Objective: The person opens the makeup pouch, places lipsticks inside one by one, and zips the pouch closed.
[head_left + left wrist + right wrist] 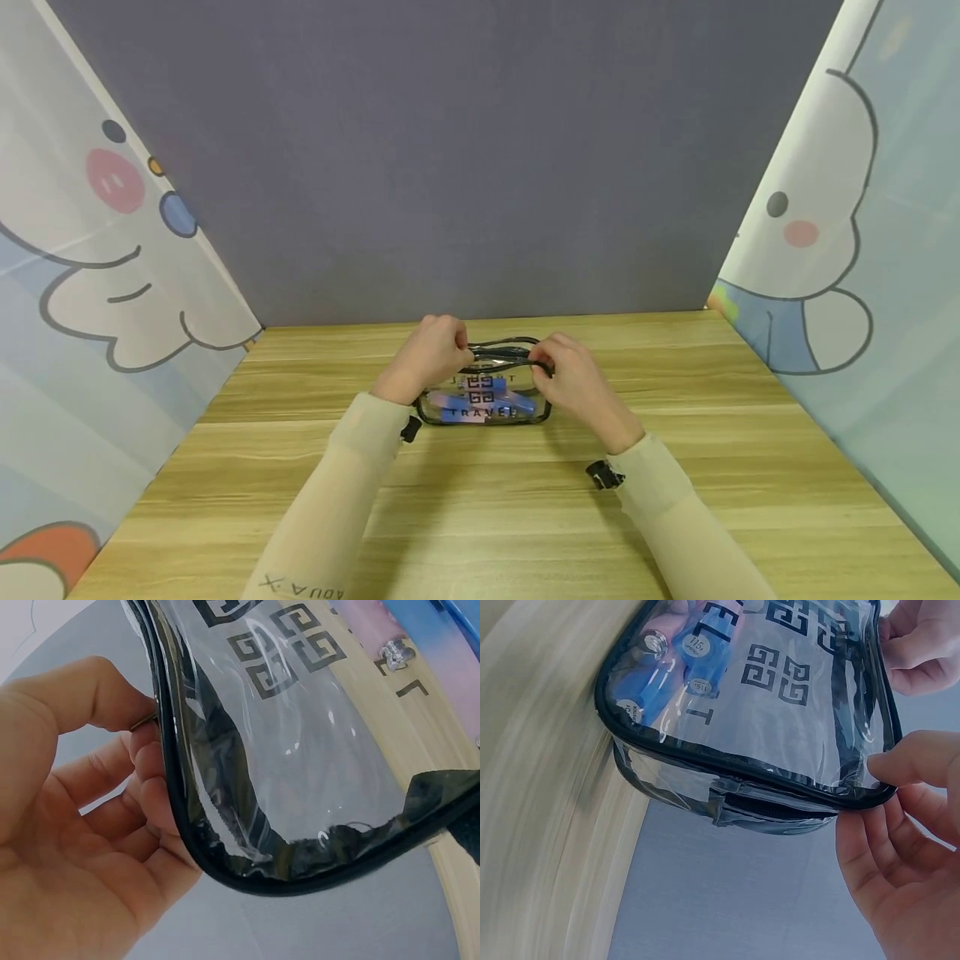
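Note:
A clear travel pouch point(487, 423) with black piping and dark printed lettering stands on the table. Inside its lower part lie several blue and pink items point(705, 649), some with round white labels. My left hand point(433, 354) is at the pouch's top left; in the left wrist view its thumb and forefinger pinch a small metal zipper pull point(142, 722) beside the black edge. At the top right corner, my right hand point(576, 379) pinches the piped edge between thumb and fingers. The black zipper point(780, 808) runs along the pouch's side there.
The wood-grain table point(480, 517) runs back to a plain grey panel point(480, 167). Curtains with cartoon figures hang on the left point(45, 333) and right point(900, 250). A dark wrist strap piece point(603, 475) shows below the right sleeve.

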The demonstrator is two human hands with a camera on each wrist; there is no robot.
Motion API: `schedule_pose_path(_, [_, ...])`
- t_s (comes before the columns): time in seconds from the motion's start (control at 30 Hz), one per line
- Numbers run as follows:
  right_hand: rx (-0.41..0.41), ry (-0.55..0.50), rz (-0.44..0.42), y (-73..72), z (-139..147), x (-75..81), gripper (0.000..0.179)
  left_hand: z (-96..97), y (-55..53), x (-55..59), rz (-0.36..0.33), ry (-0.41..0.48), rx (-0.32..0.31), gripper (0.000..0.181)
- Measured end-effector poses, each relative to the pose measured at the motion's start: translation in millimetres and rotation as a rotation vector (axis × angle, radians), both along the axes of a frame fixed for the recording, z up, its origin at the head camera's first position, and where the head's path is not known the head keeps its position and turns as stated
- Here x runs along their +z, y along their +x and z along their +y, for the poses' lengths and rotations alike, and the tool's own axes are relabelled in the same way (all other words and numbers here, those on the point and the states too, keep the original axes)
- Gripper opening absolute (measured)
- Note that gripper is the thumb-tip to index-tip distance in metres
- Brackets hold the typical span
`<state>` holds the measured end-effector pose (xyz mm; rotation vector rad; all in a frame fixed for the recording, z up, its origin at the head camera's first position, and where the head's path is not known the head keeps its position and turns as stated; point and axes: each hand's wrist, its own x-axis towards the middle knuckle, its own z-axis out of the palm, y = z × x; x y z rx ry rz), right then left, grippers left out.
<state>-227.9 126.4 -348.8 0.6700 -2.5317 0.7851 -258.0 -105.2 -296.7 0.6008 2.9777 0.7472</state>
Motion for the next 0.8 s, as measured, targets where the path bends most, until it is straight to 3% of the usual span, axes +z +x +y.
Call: schedule_pose_path(0.8, [0.002, 0.009, 0.009, -1.9, 0.9, -0.7, 0.010, -3.4, -1.3, 0.3, 0.007, -0.028, 0.020, 0.017])
